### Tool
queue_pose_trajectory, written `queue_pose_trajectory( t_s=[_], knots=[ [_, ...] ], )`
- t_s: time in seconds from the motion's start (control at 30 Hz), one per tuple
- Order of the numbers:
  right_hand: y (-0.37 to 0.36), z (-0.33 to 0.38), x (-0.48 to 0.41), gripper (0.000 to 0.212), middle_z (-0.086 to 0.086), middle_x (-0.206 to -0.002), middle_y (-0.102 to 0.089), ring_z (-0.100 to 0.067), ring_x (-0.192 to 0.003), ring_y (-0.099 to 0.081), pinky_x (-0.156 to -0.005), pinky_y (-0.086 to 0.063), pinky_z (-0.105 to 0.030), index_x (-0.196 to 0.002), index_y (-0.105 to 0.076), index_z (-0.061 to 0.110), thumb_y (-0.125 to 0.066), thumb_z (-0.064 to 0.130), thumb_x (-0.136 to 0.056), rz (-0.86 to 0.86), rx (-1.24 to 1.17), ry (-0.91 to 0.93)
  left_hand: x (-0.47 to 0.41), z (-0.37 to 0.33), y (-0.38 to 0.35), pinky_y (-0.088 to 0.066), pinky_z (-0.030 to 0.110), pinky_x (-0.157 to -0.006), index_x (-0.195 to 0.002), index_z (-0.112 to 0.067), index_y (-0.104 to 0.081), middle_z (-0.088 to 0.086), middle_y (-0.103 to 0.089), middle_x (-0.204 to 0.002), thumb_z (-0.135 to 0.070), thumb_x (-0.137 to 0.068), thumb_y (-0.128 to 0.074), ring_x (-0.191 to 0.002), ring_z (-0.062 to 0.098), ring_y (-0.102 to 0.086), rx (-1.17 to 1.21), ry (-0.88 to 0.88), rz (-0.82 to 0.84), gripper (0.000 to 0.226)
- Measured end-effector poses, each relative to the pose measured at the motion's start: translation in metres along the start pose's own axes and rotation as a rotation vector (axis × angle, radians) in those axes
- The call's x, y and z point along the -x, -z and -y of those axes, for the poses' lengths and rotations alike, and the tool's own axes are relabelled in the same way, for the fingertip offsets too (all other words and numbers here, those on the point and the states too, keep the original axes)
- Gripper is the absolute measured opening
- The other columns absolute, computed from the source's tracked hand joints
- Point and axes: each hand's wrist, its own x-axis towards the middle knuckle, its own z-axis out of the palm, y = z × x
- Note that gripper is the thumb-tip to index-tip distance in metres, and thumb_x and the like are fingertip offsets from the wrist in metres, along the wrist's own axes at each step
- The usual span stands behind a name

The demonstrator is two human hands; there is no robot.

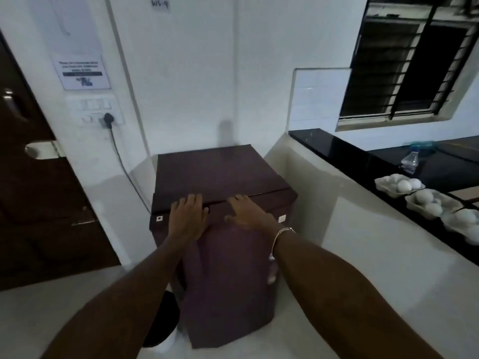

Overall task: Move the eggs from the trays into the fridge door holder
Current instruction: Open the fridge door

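A small dark maroon fridge (223, 172) stands against the white wall, its door (228, 281) closed, so the door holder is hidden. My left hand (188, 216) and my right hand (247, 213) lie flat, fingers spread, on the top front edge of the fridge and hold nothing. On the black counter (337, 149) at the right sit three pale egg trays in a row: the far tray (386, 186), the middle tray (414, 207) and the near tray (448, 221). White eggs (404, 186) lie in them.
A clear plastic bottle (410, 160) stands on the counter behind the trays. A dark wooden door (31, 203) is at the left. A black cable (121, 161) runs from a wall socket down behind the fridge. A barred window (414, 68) is at upper right.
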Motion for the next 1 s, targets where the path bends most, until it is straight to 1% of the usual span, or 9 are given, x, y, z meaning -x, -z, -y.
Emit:
queue_pose_trajectory(
  t_s=[0.13, 0.27, 0.37, 0.43, 0.53, 0.63, 0.77, 0.9, 1.0],
  knots=[
    [-0.023, 0.004, -0.008, 0.067, -0.015, -0.150, -0.041, -0.033, -0.138, -0.037, -0.114, -0.034, -0.044, -0.147, -0.039, 0.003, -0.062, 0.038, -0.094, 0.068, 0.023, 0.026, 0.009, 0.015, -0.018, -0.046, 0.046, -0.100, -0.132, -0.012, -0.054, 0.011, -0.059, -0.132, -0.042, -0.103, -0.042, -0.119, 0.034, -0.059, 0.003, 0.107, 0.150, 0.044],
    [-0.040, 0.018, -0.027, 0.066, -0.014, -0.153, -0.041, -0.033, -0.141, -0.036, -0.116, -0.031, -0.044, -0.148, -0.040, 0.004, -0.060, 0.040, -0.095, 0.128, 0.049, 0.094, 0.013, 0.035, -0.033, -0.045, 0.046, -0.103, -0.133, -0.011, -0.053, 0.013, -0.057, -0.135, -0.043, -0.103, -0.040, -0.124, 0.035, -0.057, 0.041, 0.161, 0.285, 0.046],
    [-0.052, 0.026, -0.037, 0.070, -0.012, -0.160, -0.032, -0.032, -0.147, -0.027, -0.120, -0.026, -0.046, -0.152, -0.034, 0.007, -0.058, 0.040, -0.096, 0.189, 0.075, 0.123, 0.011, 0.041, -0.042, -0.043, 0.045, -0.107, -0.136, -0.011, -0.052, 0.012, -0.057, -0.136, -0.041, -0.103, -0.041, -0.128, 0.033, -0.053, 0.058, 0.145, 0.296, 0.046],
    [-0.059, 0.028, -0.043, 0.075, -0.010, -0.164, -0.026, -0.030, -0.151, -0.020, -0.122, -0.021, -0.047, -0.157, -0.025, 0.009, -0.057, 0.040, -0.097, 0.186, 0.100, 0.139, 0.009, 0.042, -0.048, -0.038, 0.045, -0.114, -0.143, -0.009, -0.047, 0.013, -0.052, -0.145, -0.040, -0.103, -0.041, -0.137, 0.032, -0.047, 0.065, 0.144, 0.289, 0.051],
    [-0.070, 0.027, -0.049, 0.081, -0.009, -0.164, -0.023, -0.029, -0.153, -0.015, -0.123, -0.016, -0.048, -0.159, -0.017, 0.009, -0.056, 0.042, -0.096, 0.179, 0.137, 0.160, 0.011, 0.045, -0.059, -0.026, 0.046, -0.124, -0.155, -0.006, -0.031, 0.014, -0.036, -0.160, -0.039, -0.105, -0.040, -0.152, 0.030, -0.029, 0.073, 0.149, 0.312, 0.061],
    [-0.078, 0.028, -0.052, 0.079, -0.011, -0.157, -0.034, -0.031, -0.147, -0.025, -0.121, -0.019, -0.047, -0.154, -0.028, 0.006, -0.057, 0.048, -0.094, 0.118, 0.120, 0.157, 0.012, 0.043, -0.067, -0.025, 0.047, -0.124, -0.154, -0.004, -0.032, 0.016, -0.034, -0.160, -0.038, -0.104, -0.043, -0.151, 0.031, -0.029, 0.103, 0.181, 0.288, 0.061],
    [-0.083, 0.035, -0.053, 0.072, -0.014, -0.146, -0.047, -0.031, -0.140, -0.034, -0.119, -0.024, -0.046, -0.143, -0.044, 0.004, -0.048, 0.057, -0.096, -0.002, 0.016, 0.099, 0.008, 0.041, -0.066, -0.030, 0.044, -0.119, -0.145, -0.003, -0.044, 0.019, -0.046, -0.150, -0.034, -0.106, -0.041, -0.141, 0.033, -0.042, 0.131, 0.199, 0.231, 0.050],
    [-0.092, 0.027, -0.030, 0.057, -0.009, -0.137, -0.054, -0.028, -0.134, -0.039, -0.117, -0.027, -0.040, -0.134, -0.054, 0.010, -0.044, 0.054, -0.099, -0.095, -0.078, 0.094, 0.039, 0.042, -0.063, -0.039, 0.045, -0.110, -0.133, -0.007, -0.058, 0.015, -0.060, -0.134, -0.033, -0.104, -0.047, -0.126, 0.035, -0.054, 0.164, 0.126, 0.130, 0.041],
    [-0.100, 0.020, 0.007, 0.047, -0.001, -0.125, -0.060, -0.025, -0.126, -0.044, -0.113, -0.031, -0.040, -0.118, -0.060, 0.018, -0.045, 0.057, -0.097, -0.175, -0.118, 0.090, 0.088, 0.028, -0.057, -0.043, 0.047, -0.107, -0.138, -0.010, -0.059, 0.013, -0.064, -0.130, -0.047, -0.101, -0.037, -0.122, 0.035, -0.057, 0.205, 0.074, 0.082, 0.057]
  ],
)
